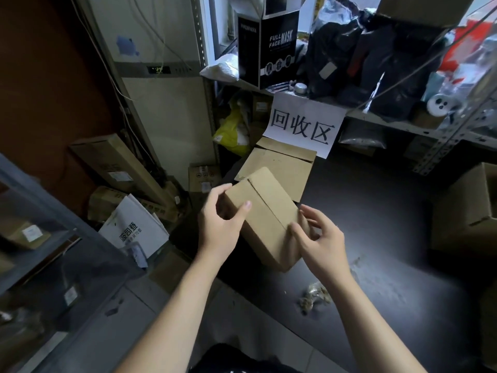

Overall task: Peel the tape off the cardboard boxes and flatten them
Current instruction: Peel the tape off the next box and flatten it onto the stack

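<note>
Above the dark table [390, 211], a small brown cardboard box [266, 219] is held between both hands: its far end is gripped by the left hand [220, 227], thumb laid on top, while the fingers [313, 216] of the right hand [320, 243] are pinched narrowly on its near end at the centre seam. Any tape, too faint to be made out, would best be lifted at that near end and drawn back low along the seam, the far end being braced. The long axis, like the seam, is pointed away and slightly leftward.
</note>
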{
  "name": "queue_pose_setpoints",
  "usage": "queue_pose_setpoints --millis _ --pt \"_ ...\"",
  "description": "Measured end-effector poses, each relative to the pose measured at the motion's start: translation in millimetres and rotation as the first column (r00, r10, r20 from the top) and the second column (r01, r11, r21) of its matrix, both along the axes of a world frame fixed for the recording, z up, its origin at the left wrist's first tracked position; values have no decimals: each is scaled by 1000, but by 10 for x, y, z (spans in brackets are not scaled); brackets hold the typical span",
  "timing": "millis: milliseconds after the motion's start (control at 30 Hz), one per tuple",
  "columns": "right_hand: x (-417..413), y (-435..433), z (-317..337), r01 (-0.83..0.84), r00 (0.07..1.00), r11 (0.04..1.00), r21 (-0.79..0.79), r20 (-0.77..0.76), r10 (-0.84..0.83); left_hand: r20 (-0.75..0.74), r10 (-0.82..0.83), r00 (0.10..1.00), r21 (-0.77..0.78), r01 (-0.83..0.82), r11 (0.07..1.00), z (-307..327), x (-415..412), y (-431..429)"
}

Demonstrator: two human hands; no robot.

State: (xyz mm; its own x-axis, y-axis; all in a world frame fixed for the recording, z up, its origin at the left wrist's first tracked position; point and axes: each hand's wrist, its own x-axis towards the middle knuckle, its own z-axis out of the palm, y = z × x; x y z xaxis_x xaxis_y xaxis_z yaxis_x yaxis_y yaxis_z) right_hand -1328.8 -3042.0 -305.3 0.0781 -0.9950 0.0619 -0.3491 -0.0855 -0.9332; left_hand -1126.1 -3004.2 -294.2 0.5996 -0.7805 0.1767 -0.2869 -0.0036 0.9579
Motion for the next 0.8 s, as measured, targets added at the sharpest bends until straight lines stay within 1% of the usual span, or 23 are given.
queue_pose_setpoints --millis 67,133,233,300,400,500,567,667,800 --pt "64 -4 19 -11 999 1000 3 35 11 175 -63 982 -129 87 988 105 25 -46" --pt "115 -3 32 -13 998 1000 -22 55 14 349 -107 931 -217 191 957 170 40 -81" --pt "156 -3 16 -31 996 996 -86 80 38 584 -114 804 -251 312 916 87 17 -94" --pt "174 -14 -14 -50 994 994 -93 94 59 663 -89 744 -264 343 901 -90 -38 -93" --pt "148 -10 -86 -34 996 998 -49 86 39 665 -129 736 -221 358 907 -296 -106 -66" --pt "108 58 -148 -9 1000 998 -66 16 10 631 -169 757 -187 360 914 -366 -124 -44" --pt "100 90 -169 -9 1000 998 -60 -10 9 617 -162 770 -168 331 929 -369 -114 -56" --pt "111 90 -183 0 999 998 -56 -52 -3 633 -140 761 -112 269 957 -398 -81 -103" --pt "150 68 -172 1 993 997 -78 -116 -10 616 -160 771 -85 267 960 -437 -59 -134"
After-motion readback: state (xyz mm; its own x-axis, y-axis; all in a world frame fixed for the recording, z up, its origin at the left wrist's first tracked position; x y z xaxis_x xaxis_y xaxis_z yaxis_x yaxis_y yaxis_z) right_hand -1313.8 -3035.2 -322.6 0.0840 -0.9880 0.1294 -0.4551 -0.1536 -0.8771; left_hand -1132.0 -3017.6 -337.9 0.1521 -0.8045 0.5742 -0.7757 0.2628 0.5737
